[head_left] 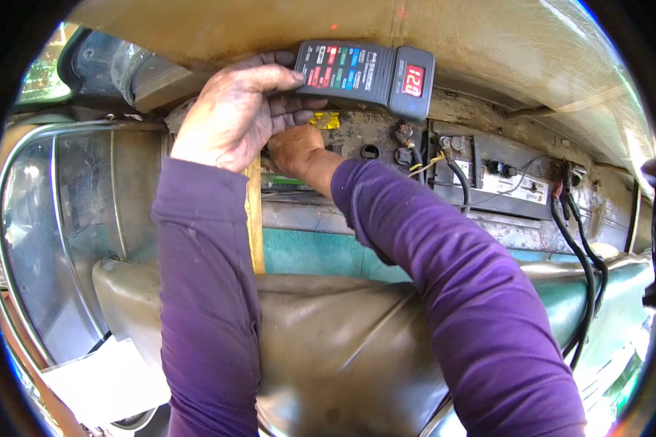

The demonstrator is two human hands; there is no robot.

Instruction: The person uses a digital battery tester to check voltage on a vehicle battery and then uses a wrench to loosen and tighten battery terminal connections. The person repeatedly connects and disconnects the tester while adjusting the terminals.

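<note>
My left hand grips a dark grey handheld battery tester, thumb at its end. The tester has rows of coloured buttons and a lit red digital display. Below the tester, my right hand is curled down at the top of a dirty dark battery; its fingertips are hidden, and what they hold cannot be made out. Further right sits a second battery with a pale label. A black cable and a thin yellow wire run at its near left corner.
Black cables hang from the second battery's right end. A worn brown padded seat lies in front, below a teal panel. A yellow wooden strip stands beside my left sleeve. A white sheet is at lower left.
</note>
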